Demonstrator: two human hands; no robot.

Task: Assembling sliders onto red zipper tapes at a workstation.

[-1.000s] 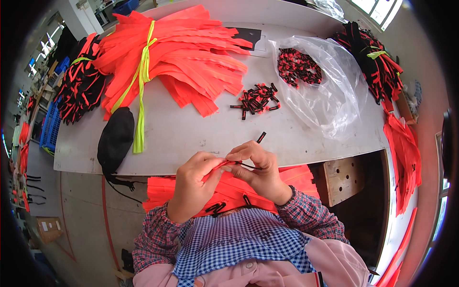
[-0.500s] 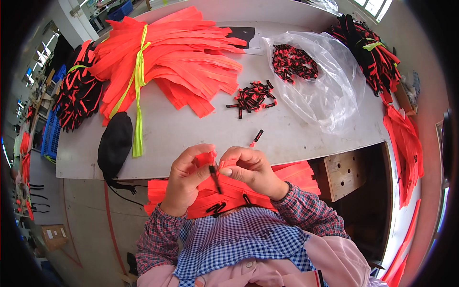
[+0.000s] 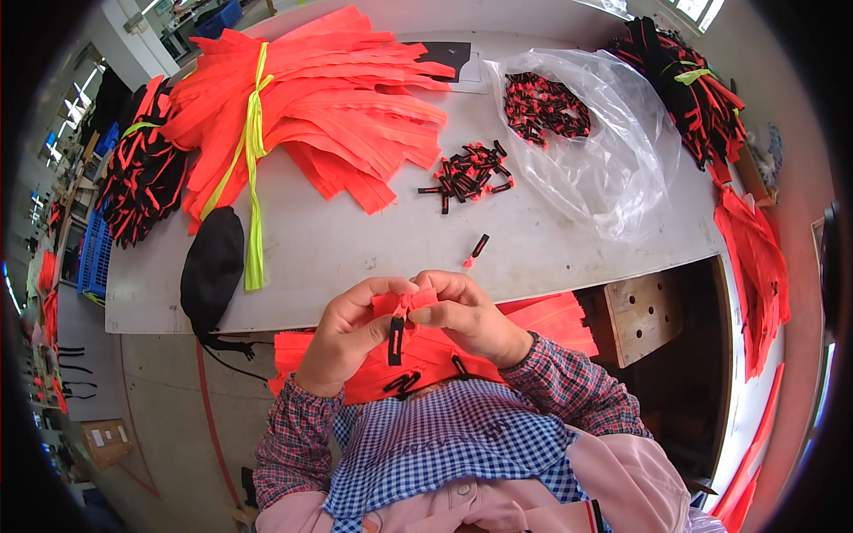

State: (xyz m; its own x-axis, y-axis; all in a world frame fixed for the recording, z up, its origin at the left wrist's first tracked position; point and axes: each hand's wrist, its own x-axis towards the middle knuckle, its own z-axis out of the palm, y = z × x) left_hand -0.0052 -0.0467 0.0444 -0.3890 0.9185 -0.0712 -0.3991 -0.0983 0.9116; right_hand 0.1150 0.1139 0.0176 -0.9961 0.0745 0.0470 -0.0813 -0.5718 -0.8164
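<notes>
Above my lap, my left hand (image 3: 342, 333) and my right hand (image 3: 475, 324) meet, fingertips pinched around the end of an orange zipper tape (image 3: 423, 300). A zipper slider with a black pull tab (image 3: 395, 343) hangs at that end, beside my left fingertips; the slider body is mostly hidden. More orange zipper tapes (image 3: 555, 322) lie across my lap, several with black pulls (image 3: 402, 383) on them. One loose slider with a black pull (image 3: 480, 246) lies on the table just beyond my hands.
A pile of loose sliders (image 3: 466, 175) sits mid-table beside a clear plastic bag (image 3: 613, 191) holding more. A large orange tape bundle (image 3: 311, 115) with a yellow tie (image 3: 255, 138) lies left, near a black pouch-like thing (image 3: 213, 266). Black-and-orange bundles (image 3: 147, 182) flank the table.
My hands have drawn closer together, the right one moving slightly left. The black pull tab, blurred and slanting before, now hangs nearly straight. The tape end shows wider between my fingers.
</notes>
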